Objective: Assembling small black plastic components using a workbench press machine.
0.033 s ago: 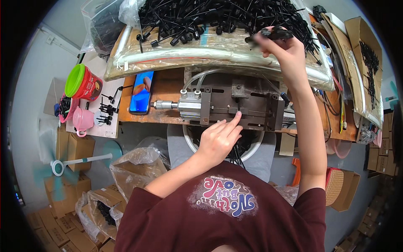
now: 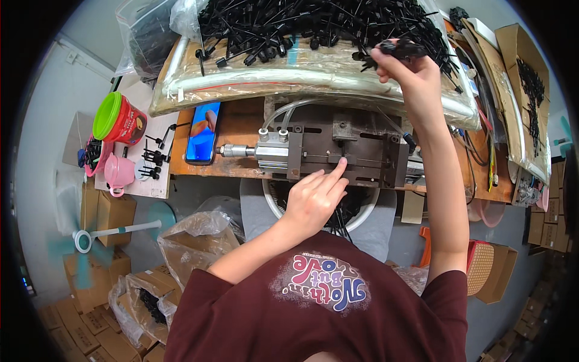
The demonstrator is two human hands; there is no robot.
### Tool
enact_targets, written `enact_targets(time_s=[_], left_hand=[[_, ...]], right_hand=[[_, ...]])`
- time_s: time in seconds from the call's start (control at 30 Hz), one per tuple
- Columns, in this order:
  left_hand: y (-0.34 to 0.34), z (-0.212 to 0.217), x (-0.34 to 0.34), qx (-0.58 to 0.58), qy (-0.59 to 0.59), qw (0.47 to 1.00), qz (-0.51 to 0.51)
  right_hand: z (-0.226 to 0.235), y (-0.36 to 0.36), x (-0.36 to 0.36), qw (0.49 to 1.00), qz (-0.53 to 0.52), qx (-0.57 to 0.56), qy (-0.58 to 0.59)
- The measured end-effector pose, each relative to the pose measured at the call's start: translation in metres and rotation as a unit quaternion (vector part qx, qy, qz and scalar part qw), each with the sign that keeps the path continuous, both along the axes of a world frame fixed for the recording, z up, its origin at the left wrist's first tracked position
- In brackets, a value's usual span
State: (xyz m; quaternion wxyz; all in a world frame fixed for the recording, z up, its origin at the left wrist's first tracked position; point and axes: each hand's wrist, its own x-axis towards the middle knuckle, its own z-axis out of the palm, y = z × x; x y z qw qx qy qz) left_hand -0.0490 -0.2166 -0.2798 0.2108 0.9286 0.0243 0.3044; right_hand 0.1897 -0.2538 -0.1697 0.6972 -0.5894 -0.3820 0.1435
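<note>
My left hand (image 2: pixel 315 202) is on the metal fixture (image 2: pixel 315 167), its index finger stretched out and its tip on a small dark part at the middle. The other fingers are loosely bent, and I see nothing gripped in them. Raised over the tray's right side, my right hand (image 2: pixel 416 78) is closed around a clump of black plastic parts with thin stems (image 2: pixel 399 49). Behind it lies a large heap of similar black stemmed parts (image 2: pixel 289 27) on the plastic-wrapped tray (image 2: pixel 253 78).
Left of the fixture lies a phone (image 2: pixel 204 134). Further left stand a red tub with a green rim (image 2: pixel 123 117), a pink cup (image 2: pixel 119 171) and a few black parts (image 2: pixel 155 155). Below the bench edge, a white-rimmed basket (image 2: pixel 365 214) holds black parts. A fan (image 2: pixel 84 241) stands lower left.
My right hand has shifted very slightly at the heap; its clump of black parts now looks less blurred. My left hand keeps its place on the fixture.
</note>
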Motion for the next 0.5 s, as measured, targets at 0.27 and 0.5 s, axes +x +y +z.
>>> enact_targets(time_s=[0.27, 0.5], left_hand=[[0.001, 0.004, 0.001, -0.002, 0.053, 0.999, 0.009], [0.008, 0.051, -0.011, -0.501, 0.019, 0.863, -0.062]], right_hand=[[-0.003, -0.041, -0.019, 0.959, 0.074, 0.103, 0.255], [-0.03, -0.077, -0.058, 0.908, 0.149, 0.087, 0.382]])
